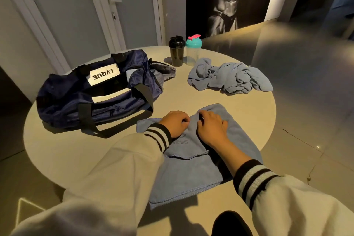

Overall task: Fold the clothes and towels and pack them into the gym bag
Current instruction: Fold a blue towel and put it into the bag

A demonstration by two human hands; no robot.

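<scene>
Head view: navy fabric gym bag point(76, 99) lies on the left of a round beige table point(201, 97). Left hand point(175, 123) and right hand point(211, 127), fingers curled, each pinch a raised fold of the flat blue-grey towel point(183, 174) at the near edge. Behind stand a black shaker bottle point(176, 53) and a clear teal-lidded shaker point(193, 51), with a crumpled blue-grey cloth point(229, 78) to their right.

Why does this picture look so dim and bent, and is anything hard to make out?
Head view: warm low light pools on the table, the room behind dark; the bag and sleeves throw hard shadows; the wide lens bows the door frame; the print on the towel is partly covered by the left hand.
</scene>
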